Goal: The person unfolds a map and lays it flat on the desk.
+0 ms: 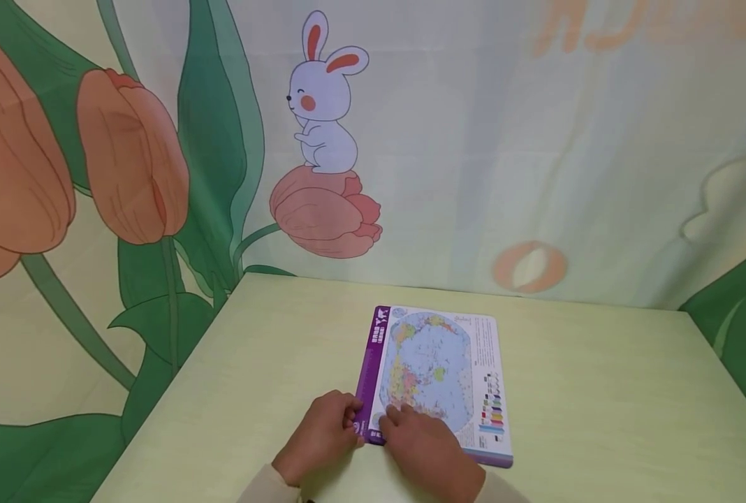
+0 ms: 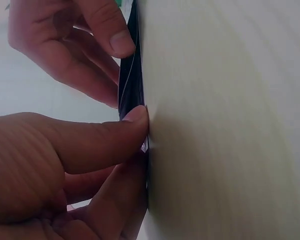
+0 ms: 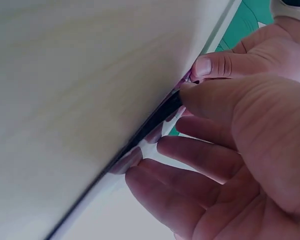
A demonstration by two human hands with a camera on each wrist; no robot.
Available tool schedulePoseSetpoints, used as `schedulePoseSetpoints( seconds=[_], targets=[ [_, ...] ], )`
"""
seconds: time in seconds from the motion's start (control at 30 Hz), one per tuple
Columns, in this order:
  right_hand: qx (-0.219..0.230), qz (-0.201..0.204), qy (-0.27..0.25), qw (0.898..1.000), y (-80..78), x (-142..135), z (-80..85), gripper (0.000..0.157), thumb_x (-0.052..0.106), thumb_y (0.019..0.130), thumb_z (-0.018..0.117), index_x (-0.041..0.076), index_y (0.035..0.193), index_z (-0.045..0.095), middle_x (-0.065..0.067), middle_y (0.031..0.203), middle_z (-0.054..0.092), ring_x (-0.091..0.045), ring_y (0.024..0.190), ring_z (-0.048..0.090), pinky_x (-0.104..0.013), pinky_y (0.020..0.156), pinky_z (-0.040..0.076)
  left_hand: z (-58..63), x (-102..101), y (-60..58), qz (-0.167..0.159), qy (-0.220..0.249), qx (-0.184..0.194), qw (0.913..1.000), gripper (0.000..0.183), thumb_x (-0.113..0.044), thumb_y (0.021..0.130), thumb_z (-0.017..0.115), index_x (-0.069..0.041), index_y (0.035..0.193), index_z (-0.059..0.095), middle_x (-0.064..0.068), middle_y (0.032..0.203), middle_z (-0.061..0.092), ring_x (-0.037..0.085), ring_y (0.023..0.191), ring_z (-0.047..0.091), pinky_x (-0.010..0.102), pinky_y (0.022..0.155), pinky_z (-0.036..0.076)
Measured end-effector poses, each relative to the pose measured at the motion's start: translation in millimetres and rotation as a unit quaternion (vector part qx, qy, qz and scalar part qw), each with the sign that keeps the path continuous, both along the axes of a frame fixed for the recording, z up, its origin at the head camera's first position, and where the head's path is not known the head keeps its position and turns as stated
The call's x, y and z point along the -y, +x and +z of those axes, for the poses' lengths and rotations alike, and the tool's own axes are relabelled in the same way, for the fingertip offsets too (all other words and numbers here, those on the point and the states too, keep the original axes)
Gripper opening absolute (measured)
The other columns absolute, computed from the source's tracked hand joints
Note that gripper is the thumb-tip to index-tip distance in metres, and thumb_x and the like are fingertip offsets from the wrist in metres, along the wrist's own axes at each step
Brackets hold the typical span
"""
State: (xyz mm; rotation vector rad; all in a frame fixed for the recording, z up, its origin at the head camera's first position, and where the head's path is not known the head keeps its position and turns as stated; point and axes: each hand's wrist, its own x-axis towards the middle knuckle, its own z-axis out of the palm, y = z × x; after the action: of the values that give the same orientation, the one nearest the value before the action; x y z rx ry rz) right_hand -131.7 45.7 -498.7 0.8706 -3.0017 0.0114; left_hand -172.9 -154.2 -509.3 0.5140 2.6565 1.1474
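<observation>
A flat rectangular world map sheet (image 1: 436,349) with a purple band along its left side lies on the table. My left hand (image 1: 323,434) pinches its near left corner between thumb and fingers; the left wrist view shows the thumb low against the tabletop. Beside it, my right hand (image 1: 431,450) reaches over the near edge. Its fingertips rest on the printed face, and its thumb is at the edge. The right wrist view shows a dark gap or underside (image 3: 157,120) along this slightly raised edge. Whether the map has several layers is unclear.
The pale yellow-green tabletop (image 1: 272,335) extends around the map. Behind it hangs a cloth backdrop (image 1: 436,154) printed with tulips and a white rabbit, meeting the table's far edge.
</observation>
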Motion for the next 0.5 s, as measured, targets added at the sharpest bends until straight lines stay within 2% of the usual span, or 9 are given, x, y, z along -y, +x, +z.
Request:
schedulePoseSetpoints(
  seconds=[0.23,0.37,0.5],
  targets=[
    [-0.03,0.012,0.015,0.999,7.9,-6,-1.8,0.024,0.019,0.103,0.065,0.013,0.126,0.066,-0.005,0.129,0.07,-0.025,0.114,0.071,-0.038,0.072,0.064,1.4,-1,-0.6,-0.013,-0.018,-0.014,0.9997,0.037,0.003,0.08,0.085,0.007,0.114,0.071,0.006,0.091,0.06,0.013,0.082,0.052,0.024,0.071,0.048],
    [-0.039,0.014,0.022,0.999,11.4,-10,-3.4,0.028,0.019,0.104,0.063,0.013,0.131,0.064,-0.006,0.137,0.068,-0.026,0.121,0.07,-0.04,0.07,0.065,2.7,-1,-0.3,-0.017,-0.021,-0.017,0.9995,0.036,0.004,0.079,0.084,0.007,0.113,0.071,0.006,0.091,0.06,0.013,0.081,0.051,0.024,0.071,0.047],
    [-0.027,0.011,0.024,0.999,14.2,-15,-1.1,0.033,0.017,0.103,0.063,0.015,0.136,0.062,-0.007,0.141,0.065,-0.029,0.125,0.068,-0.042,0.07,0.064,3.0,0,-0.3,-0.016,-0.025,-0.016,0.9994,0.035,0.005,0.079,0.084,0.008,0.112,0.071,0.006,0.091,0.06,0.013,0.081,0.051,0.024,0.071,0.047]
  ],
)
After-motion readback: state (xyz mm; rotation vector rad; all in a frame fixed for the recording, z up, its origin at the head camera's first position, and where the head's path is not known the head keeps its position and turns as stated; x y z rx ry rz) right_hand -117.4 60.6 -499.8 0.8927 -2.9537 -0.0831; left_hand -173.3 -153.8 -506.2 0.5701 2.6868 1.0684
